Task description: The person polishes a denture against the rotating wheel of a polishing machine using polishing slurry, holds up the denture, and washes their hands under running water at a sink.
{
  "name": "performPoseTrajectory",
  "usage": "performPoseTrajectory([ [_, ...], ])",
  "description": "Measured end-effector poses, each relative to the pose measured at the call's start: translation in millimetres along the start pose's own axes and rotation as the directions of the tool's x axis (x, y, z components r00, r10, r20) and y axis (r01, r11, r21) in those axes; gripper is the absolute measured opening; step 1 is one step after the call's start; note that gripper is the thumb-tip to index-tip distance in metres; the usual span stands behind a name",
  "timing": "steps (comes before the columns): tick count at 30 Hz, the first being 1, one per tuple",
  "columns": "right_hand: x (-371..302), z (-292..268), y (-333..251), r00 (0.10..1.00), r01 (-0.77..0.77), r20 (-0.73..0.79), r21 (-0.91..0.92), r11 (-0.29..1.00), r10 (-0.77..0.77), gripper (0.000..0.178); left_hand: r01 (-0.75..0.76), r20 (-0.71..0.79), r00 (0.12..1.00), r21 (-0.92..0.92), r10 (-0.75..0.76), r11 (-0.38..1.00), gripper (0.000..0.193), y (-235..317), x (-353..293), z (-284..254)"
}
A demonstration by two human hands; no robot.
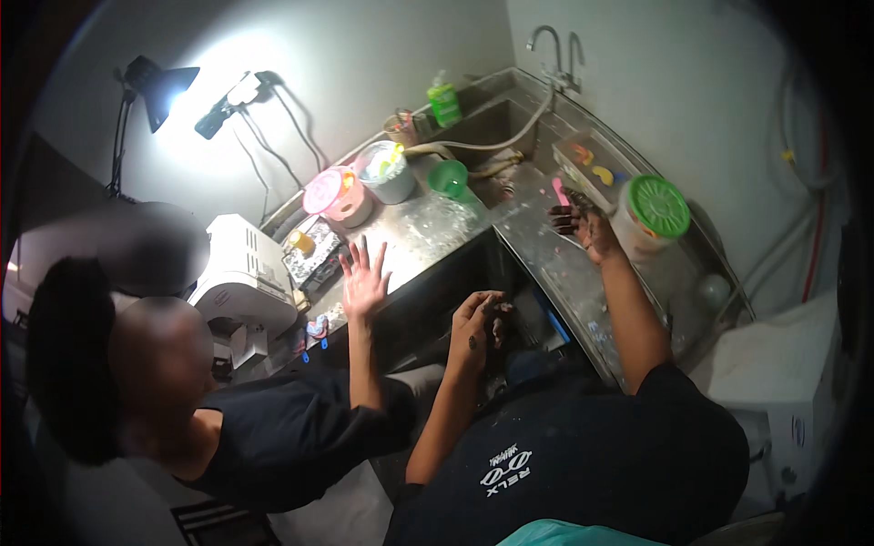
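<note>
My left hand (475,320) hangs over the dark gap in front of the counter, its stained fingers loosely bent and apart, with nothing visible in it. My right hand (585,226) is raised above the right-hand metal counter, palm partly turned up. Its darkly smudged fingers are spread and appear to hold nothing. Close to those fingertips is a pink spoon-like piece (559,189). Beside the same hand stands a tub with a green lid (657,206), and behind it a clear box (583,155) with yellow and orange pieces.
At my left a co-worker's open hand (364,284) is raised near a white machine (244,273). A pink-lidded tub (335,196), a grey bucket (390,182) and a green cup (447,179) line the left counter. A hose (473,146) crosses the sink beneath a tap (546,55).
</note>
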State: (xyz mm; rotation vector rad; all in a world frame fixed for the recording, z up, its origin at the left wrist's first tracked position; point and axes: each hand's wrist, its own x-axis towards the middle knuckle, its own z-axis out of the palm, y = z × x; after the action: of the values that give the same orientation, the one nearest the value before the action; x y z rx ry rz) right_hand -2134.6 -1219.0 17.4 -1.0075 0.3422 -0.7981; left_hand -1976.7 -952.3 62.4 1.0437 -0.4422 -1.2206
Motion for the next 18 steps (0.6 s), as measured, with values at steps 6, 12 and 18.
performPoseTrajectory([
  [6, 194, -66, -22, 0.961, 0.024, -0.263, -0.24, 0.971, -0.089, 0.039, -0.047, -0.189, 0.981, -0.045, 0.038, 0.998, 0.021, 8, 60, -49],
  [12, 370, -133, -51, 0.786, 0.022, -0.524, -0.509, 0.861, -0.33, 0.051, 0.079, -0.289, 0.954, -0.003, -0.076, 0.997, 0.02, 12, 158, -81],
  [18, 425, -234, -34, 0.755, -0.025, -0.613, -0.382, 0.924, -0.233, 0.039, 0.253, -0.27, 0.942, 0.193, -0.197, 0.948, 0.024, 46, 269, -83],
])
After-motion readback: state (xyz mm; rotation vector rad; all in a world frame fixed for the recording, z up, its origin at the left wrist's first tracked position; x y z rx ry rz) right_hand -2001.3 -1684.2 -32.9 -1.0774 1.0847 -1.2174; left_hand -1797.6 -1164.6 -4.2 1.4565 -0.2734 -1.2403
